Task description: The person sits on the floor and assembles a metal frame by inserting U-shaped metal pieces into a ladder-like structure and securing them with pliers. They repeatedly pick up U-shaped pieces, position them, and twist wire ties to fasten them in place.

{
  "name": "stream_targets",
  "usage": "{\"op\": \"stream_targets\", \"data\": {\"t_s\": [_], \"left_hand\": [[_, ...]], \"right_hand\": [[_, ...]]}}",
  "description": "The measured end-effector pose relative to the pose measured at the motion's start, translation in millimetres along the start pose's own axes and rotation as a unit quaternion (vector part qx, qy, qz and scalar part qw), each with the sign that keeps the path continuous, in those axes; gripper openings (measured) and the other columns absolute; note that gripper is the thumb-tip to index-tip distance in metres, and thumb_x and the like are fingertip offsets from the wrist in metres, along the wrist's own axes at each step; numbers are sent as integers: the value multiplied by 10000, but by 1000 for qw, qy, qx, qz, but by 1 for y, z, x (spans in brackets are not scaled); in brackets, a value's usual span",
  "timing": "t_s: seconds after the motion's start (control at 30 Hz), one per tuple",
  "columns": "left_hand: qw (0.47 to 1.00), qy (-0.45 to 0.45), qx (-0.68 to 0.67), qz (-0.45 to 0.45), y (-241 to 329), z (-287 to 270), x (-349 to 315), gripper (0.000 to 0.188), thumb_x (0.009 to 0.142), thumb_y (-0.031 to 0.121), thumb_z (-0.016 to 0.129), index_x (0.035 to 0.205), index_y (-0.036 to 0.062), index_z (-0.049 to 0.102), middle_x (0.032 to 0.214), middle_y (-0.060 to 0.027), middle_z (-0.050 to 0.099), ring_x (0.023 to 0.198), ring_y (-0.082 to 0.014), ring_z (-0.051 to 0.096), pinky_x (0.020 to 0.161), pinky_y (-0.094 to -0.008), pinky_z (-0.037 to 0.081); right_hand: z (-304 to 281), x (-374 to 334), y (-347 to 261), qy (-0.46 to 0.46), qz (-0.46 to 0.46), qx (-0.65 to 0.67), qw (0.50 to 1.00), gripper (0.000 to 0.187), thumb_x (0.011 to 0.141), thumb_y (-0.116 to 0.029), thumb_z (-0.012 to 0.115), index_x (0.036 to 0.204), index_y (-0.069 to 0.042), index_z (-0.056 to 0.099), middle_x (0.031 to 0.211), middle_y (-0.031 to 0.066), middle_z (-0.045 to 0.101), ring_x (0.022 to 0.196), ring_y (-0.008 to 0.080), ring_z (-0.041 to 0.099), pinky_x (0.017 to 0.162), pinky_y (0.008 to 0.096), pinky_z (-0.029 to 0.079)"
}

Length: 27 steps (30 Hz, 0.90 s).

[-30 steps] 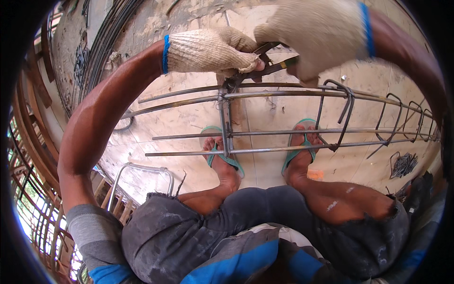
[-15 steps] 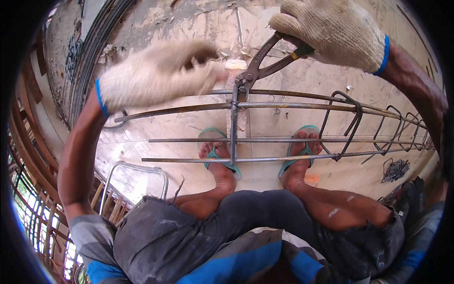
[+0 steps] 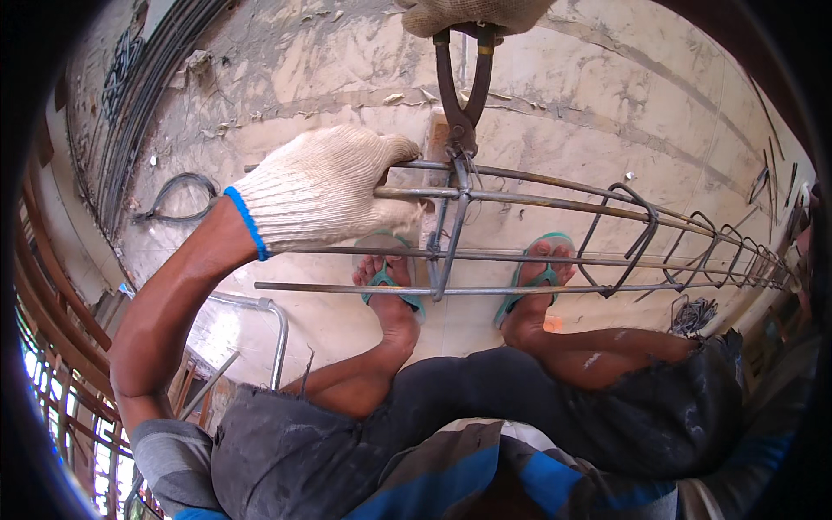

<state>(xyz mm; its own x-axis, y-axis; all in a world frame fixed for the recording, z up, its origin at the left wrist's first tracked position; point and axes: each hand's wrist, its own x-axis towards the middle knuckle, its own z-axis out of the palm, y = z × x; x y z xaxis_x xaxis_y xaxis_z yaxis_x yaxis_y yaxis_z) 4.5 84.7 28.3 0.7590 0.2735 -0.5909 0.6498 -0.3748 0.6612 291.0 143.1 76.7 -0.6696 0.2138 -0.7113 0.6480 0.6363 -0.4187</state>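
Observation:
My left hand (image 3: 325, 191), in a cream knit glove with a blue cuff, is closed around a long steel bar (image 3: 555, 204) of a rebar cage. Its fingers sit left of a square steel stirrup (image 3: 452, 247) that crosses the bars. At the top edge, my gloved right hand (image 3: 477, 16), partly cut off, grips the handles of dark metal pincers (image 3: 462, 130). Their jaws point toward me and meet the wire tie where the stirrup joins the far bars. Whether the jaws bite the wire is too small to tell.
More stirrups (image 3: 646, 230) hang on the cage to the right. My sandalled feet (image 3: 387, 273) stand under the bars. Long rods (image 3: 160, 95) and a wire coil (image 3: 178, 198) lie left. A bent metal tube frame (image 3: 279, 334) stands near my knee; tie wires (image 3: 693, 314) lie right.
My left hand has come down from a blurred reach onto the bar and closed on it. The pincers have swung from slanting right to nearly upright as my right hand moved left and up. The stirrup now tilts.

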Motion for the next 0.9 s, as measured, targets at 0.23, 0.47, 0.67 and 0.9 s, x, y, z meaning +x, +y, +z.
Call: {"op": "stream_targets", "data": {"t_s": [0.23, 0.47, 0.67, 0.9], "left_hand": [[984, -46, -48, -166, 52, -10, 17, 996, 741, 758, 782, 1411, 45, 596, 1095, -253, 746, 1041, -407, 738, 890, -469, 580], [984, -20, -56, -167, 51, -7, 17, 954, 768, 691, 806, 1428, 57, 538, 1049, -222, 713, 988, -394, 734, 824, -462, 573], [981, -28, -88, -169, 52, -8, 11, 957, 776, 649, 820, 1479, 109, 459, 1006, -200, 679, 922, -370, 719, 798, -447, 570], [989, -3, -85, -118, 49, -6, 8, 887, 824, 578, 821, 1484, 102, 467, 1073, -233, 691, 1000, -377, 721, 827, -456, 574]], "right_hand": [[74, -6, 6, 311, -6, -150, 939, 257, 852, -311, 733, 918, -66, 692, 801, 118, 671, 775, 290, 705, 680, 451, 553], [60, -5, 19, 218, -47, -51, 974, 263, 855, -310, 733, 914, -55, 716, 802, 136, 692, 779, 293, 715, 684, 456, 557], [43, -11, 40, -67, -79, 245, 964, 270, 862, -299, 719, 946, -43, 738, 813, 146, 710, 768, 287, 718, 687, 447, 562], [36, -6, 33, -167, -23, 259, 951, 295, 843, -275, 732, 1022, -40, 726, 837, 141, 718, 794, 283, 722, 707, 441, 569]]}}
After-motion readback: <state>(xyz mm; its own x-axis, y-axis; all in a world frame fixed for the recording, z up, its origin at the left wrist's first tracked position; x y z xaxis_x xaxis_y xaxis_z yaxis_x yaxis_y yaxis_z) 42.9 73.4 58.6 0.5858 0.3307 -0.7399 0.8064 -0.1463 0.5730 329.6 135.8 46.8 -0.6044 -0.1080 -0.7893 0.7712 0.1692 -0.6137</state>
